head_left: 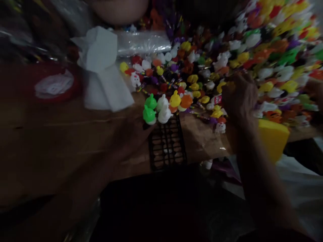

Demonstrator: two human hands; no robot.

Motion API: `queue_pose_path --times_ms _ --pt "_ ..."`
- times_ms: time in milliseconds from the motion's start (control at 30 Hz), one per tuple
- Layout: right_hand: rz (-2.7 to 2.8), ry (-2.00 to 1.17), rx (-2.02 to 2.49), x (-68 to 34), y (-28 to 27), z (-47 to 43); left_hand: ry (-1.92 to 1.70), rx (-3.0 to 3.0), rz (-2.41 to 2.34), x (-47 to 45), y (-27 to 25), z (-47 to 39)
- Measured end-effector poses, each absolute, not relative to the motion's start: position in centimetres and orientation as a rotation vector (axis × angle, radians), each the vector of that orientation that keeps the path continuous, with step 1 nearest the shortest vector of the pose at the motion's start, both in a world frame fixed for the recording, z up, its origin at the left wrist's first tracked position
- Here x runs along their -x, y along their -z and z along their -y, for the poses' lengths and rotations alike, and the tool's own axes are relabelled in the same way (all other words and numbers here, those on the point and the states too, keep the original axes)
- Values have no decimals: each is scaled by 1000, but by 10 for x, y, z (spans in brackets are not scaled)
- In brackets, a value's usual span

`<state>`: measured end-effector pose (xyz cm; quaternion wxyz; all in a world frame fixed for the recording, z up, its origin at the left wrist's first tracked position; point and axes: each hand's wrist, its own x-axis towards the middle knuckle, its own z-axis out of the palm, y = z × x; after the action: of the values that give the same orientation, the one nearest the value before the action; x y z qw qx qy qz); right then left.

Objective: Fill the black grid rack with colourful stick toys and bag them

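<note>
A black slotted rack [168, 144] lies at the front edge of the wooden table. Small plastic toy figures stand in its far end: green figures [149, 114], white figures [164, 112], a yellow one [175, 98] and an orange one [186, 101]. My left hand [135, 132] is at the rack's left side, by the green figures; it is dark and its fingers are blurred. My right hand [241, 92] reaches into the heap of colourful toy figures [272, 67], back of the hand up. Its fingertips are hidden, so I cannot make out any hold.
White paper pieces [101, 67] and a clear plastic roll [143, 43] lie behind the rack. A red round container [54, 84] is at left. Under my right forearm is a yellow box-like thing [274, 137]. Another person's hand [315, 88] shows at the right edge.
</note>
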<state>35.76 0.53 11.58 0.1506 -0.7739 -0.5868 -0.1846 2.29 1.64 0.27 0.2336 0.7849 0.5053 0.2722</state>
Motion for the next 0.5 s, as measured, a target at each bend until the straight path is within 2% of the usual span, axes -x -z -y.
queue_pose_path --times_ms 133,267,500 --pt "1927 205 2161 -274 -85 57 -744 -2241 -1339 -18 1 -18" --pt "2022 -7 1930 -235 -52 78 -696 -2183 -1302 -15 -7 -17" --pt "1770 202 2043 -305 -59 97 -699 -2027 -1274 -4 -12 -9"
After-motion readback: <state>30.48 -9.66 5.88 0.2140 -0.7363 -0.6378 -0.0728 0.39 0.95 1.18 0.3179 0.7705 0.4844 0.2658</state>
